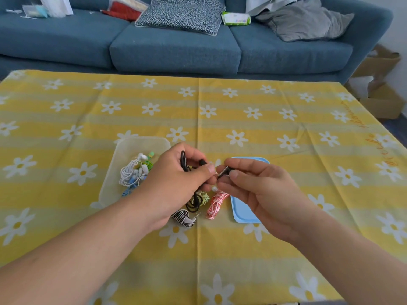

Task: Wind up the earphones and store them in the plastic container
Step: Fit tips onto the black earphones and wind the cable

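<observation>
My left hand [176, 181] is closed around a coil of black earphones [184, 162], held above the table. Just to its right, my right hand [253, 186] pinches the plug end of that same black cable [223, 172] between thumb and fingers. Left of my hands sits the clear plastic container [123, 150], holding wound white, green and blue earphones [135, 172]. Below my hands on the cloth lie a black-and-green bundle [198, 200], a red-and-white bundle [217, 202] and a black-and-white striped bundle [184, 217].
The container's light blue lid [241, 210] lies flat under my right hand. A yellow daisy tablecloth [286, 119] covers the table. Beyond the far edge stands a blue sofa [176, 51] with cushions and clutter. Cardboard boxes [381, 93] stand at the right.
</observation>
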Available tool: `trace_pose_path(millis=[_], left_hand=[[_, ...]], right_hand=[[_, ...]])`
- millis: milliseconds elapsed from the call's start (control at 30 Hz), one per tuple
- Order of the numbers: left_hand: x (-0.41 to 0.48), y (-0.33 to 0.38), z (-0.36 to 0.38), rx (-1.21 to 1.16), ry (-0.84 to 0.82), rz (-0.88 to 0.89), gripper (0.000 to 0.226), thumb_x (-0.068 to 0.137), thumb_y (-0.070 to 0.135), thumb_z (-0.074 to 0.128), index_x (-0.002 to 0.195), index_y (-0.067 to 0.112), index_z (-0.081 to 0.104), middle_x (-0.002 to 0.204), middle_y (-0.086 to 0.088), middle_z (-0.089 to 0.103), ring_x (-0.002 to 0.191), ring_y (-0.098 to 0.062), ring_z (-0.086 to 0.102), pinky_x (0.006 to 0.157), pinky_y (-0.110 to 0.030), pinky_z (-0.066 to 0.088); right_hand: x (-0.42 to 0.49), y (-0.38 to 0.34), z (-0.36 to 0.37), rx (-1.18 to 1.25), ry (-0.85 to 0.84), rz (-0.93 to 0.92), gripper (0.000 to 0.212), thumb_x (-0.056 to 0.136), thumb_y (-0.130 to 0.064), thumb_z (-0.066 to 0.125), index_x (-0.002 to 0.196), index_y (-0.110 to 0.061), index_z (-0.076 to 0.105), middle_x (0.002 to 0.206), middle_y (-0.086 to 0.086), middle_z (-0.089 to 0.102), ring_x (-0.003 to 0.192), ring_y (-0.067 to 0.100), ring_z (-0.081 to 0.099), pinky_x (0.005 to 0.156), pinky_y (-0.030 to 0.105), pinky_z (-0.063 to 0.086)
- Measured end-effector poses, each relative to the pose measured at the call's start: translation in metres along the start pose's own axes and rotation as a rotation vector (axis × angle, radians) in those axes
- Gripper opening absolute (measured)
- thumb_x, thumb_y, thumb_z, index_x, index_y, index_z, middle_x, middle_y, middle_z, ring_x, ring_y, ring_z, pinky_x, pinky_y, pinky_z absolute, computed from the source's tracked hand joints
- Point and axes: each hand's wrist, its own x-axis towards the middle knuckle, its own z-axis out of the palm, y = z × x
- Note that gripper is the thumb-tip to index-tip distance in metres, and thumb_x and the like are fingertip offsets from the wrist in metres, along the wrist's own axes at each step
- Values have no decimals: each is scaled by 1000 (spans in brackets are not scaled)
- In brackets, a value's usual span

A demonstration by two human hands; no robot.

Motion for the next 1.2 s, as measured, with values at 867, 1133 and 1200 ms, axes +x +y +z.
trace_pose_path(millis=[867,1133,1200], left_hand=[[-5,-1,8,-18,-65,-136,7,94,10,71,100,9,75,72,-13,73,61,-21,61,58,-26,54],[-7,-1,7,-57,-56,-185,11,95,11,70,105,9,74,74,-12,71,54,-14,59,52,-18,50],[-7,-1,7,-49,-53,-178,10,95,10,70,104,9,74,75,-12,72,56,-14,61,52,-17,50]], right_hand=[[16,-20,-33,-455,390,-181,20,95,-2,60,106,-12,73,88,9,77,72,18,73,67,32,62],[44,-5,-58,-1022,391,-117,12,91,-16,61,88,-16,73,84,7,75,63,20,61,58,30,53],[52,-3,-58,-1122,400,-147,13,93,-15,60,95,-16,72,85,7,74,60,17,59,53,24,48]])
